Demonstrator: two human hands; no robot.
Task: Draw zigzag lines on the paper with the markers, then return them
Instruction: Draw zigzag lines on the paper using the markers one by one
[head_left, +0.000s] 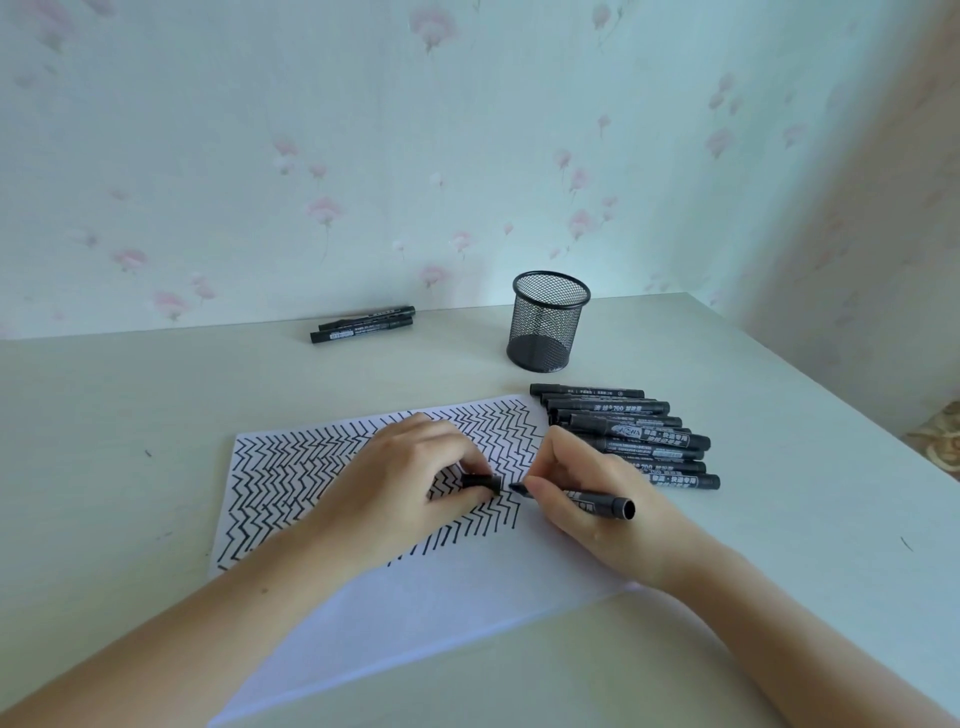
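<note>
we have the black marker (587, 500) in our right hand (587, 493), fingers curled round the barrel, its bare tip pointing left just above the paper (415, 623). our left hand (415, 478) pinches the marker's cap (482, 482) between thumb and fingertips, its open mouth facing the tip with only a small gap between them. whether we are capping or have just uncapped, we cannot tell; the tip and the cap line up, so we judge this the capping step.

to do it well, we keep barrel and cap on one straight line, slide the tip squarely into the mouth, and press until it seats, so that no ink touches our fingers or the sheet. the paper lies flat on the table (130, 415) under both hands, its far part filled with zigzag rows, its near part blank.

just right of the sheet lies a row of capped markers (639, 431), side by side. beyond them stands the mesh pen holder (548, 322), upright; we see no markers in it. two more markers (363, 325) lie by the wall, well apart from the rest.
</note>
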